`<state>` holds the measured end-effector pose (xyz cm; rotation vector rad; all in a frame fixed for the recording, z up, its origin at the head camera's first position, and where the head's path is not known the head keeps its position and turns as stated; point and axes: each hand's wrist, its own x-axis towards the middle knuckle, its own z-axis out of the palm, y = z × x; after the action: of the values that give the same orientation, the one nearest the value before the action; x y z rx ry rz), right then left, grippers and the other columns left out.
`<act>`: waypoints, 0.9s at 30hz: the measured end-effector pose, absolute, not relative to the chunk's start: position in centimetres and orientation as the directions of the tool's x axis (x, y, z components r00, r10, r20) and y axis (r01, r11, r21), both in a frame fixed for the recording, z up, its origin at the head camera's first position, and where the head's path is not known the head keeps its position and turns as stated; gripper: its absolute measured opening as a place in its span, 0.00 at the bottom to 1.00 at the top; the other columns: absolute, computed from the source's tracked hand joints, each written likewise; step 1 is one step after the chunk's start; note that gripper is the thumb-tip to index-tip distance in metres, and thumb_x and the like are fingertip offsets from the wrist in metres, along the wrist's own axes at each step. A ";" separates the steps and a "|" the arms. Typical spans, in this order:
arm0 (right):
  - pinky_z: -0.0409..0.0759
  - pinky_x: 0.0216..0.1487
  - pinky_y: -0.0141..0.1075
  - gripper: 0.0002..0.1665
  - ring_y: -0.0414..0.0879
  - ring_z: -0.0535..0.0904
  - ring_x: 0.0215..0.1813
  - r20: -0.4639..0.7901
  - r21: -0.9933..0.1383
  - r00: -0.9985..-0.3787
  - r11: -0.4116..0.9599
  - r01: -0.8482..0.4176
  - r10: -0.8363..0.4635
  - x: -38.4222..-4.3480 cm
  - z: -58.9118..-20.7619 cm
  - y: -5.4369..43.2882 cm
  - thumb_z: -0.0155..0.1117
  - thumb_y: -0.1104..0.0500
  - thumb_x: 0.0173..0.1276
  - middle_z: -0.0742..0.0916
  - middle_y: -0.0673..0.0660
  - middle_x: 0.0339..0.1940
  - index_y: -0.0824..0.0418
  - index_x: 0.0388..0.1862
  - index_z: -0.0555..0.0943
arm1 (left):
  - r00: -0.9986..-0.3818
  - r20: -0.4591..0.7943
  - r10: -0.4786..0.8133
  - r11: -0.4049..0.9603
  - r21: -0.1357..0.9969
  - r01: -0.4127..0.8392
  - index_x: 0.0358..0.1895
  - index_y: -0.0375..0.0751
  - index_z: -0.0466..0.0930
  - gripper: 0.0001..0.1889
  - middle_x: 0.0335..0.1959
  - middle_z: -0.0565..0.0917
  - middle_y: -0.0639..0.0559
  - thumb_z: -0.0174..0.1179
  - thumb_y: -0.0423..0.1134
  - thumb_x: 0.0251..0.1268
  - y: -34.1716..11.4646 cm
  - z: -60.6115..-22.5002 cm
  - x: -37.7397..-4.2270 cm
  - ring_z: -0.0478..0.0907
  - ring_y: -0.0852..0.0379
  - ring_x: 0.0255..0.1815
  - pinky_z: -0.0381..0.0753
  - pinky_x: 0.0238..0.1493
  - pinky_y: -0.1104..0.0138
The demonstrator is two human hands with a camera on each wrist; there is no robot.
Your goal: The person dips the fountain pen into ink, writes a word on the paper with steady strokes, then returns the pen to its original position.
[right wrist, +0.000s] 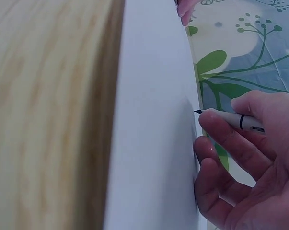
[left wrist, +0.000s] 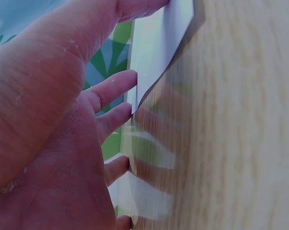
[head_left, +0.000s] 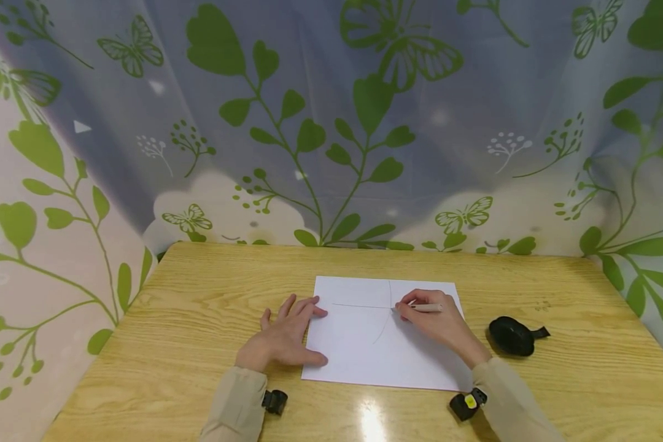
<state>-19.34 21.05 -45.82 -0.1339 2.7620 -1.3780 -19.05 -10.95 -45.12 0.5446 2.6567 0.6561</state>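
A white sheet of paper (head_left: 353, 356) lies on the wooden table, with a thin horizontal line and a curved vertical line drawn on it. My right hand (head_left: 439, 316) pinches a light-coloured pen (head_left: 428, 307) between thumb and fingers, its dark tip at the paper near where the two lines cross. In the right wrist view the pen (right wrist: 230, 117) shows a dark band round its barrel. My left hand (head_left: 287, 334) is spread at the sheet's left edge, thumb and fingertips touching the paper and table. In the left wrist view its fingers (left wrist: 114, 88) are apart and fairly straight.
A small black pan-shaped dish (head_left: 511, 336) with a short handle sits on the table (head_left: 210, 294) right of the paper. A curtain (head_left: 320, 153) with green leaves and butterflies hangs behind and at both sides. Black camera straps (head_left: 466, 403) are on both wrists.
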 end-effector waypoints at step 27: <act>0.77 0.35 0.32 0.10 0.42 0.83 0.32 -0.087 -0.794 -0.984 0.607 -0.025 -0.155 -18.2 -44.9 21.9 0.69 0.52 0.69 0.90 0.51 0.27 0.59 0.37 0.86 | -0.867 -0.236 0.438 0.822 0.495 0.281 0.68 0.58 0.69 0.39 0.83 0.56 0.60 0.74 0.55 0.50 -10.9 -45.1 -19.0 0.40 0.39 0.86 0.37 0.71 0.22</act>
<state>-18.22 21.92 -44.90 -0.1516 2.6823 -1.3228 -19.00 -10.86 -45.08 0.5436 2.6646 0.6478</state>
